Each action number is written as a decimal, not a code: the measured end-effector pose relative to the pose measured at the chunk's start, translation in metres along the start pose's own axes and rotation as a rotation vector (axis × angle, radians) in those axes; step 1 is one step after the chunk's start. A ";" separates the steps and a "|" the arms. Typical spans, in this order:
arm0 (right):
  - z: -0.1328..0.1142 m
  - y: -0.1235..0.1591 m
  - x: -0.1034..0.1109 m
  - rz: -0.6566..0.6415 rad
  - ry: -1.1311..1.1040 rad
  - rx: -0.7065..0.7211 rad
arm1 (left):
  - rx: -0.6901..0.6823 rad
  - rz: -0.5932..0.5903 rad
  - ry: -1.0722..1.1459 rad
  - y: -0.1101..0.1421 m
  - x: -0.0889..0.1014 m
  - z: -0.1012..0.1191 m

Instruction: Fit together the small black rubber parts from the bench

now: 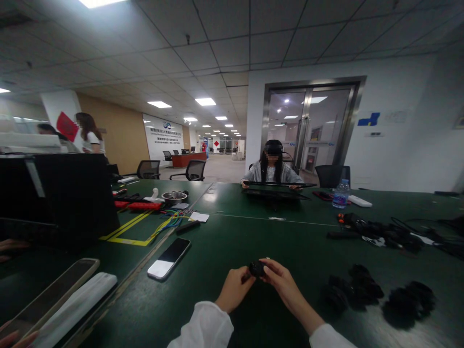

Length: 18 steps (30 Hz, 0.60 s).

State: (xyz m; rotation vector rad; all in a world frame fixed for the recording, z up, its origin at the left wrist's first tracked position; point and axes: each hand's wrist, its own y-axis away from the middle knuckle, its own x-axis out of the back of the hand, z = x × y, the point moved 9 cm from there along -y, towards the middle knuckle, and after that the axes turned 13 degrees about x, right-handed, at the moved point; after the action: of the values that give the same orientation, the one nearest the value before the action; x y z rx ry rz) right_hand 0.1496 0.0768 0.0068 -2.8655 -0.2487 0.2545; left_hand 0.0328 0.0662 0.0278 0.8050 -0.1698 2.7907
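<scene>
Both my hands meet over the green table (203,299), with a small round black part (257,268) between them; its exact kind does not show. The fingers of my left hand (235,286) pinch its left side. From the right, the thumb and fingers of my right hand (281,280) close on the same part. Two dark heaps of similar-looking black pieces, a nearer one (409,304) and one beside it (353,287), lie to the right of my right hand. A phone (169,258) rests to the left of my hands.
Opposite, a person (272,164) holds a flat black panel (277,191). A water bottle (340,194) and tangled black cables (387,234) are at the right. Coloured wires (165,227), a metal bowl (174,196) and a large black box (72,198) stand left. Another person's hand (20,338) shows lower left.
</scene>
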 end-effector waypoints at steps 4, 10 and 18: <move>0.000 0.000 0.000 -0.020 0.024 0.008 | 0.009 0.020 0.000 -0.001 0.000 -0.002; 0.000 -0.001 -0.001 -0.014 0.022 0.003 | 0.077 0.045 -0.126 -0.001 -0.001 -0.007; -0.005 0.000 -0.004 -0.001 0.032 -0.021 | 0.090 0.186 -0.043 0.002 0.013 -0.008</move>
State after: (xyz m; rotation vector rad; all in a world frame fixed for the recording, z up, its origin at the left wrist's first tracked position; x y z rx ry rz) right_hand 0.1466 0.0743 0.0125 -2.8873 -0.2477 0.2064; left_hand 0.0179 0.0678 0.0281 0.9154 -0.1332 2.9751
